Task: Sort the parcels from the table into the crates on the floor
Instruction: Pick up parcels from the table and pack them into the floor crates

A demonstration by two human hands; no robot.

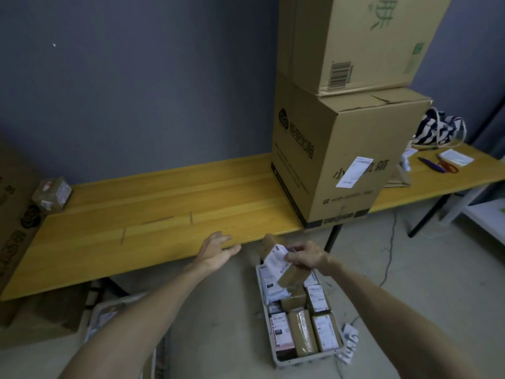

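Right hand (pixel 306 258) grips parcel (pixel 284 265) above crate (pixel 300 361), past table (pixel 164 214) edge.

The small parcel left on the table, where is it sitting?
In the head view, the small parcel sits at the far left end of the table, near the wall, beside the large cardboard box at the picture's left edge.
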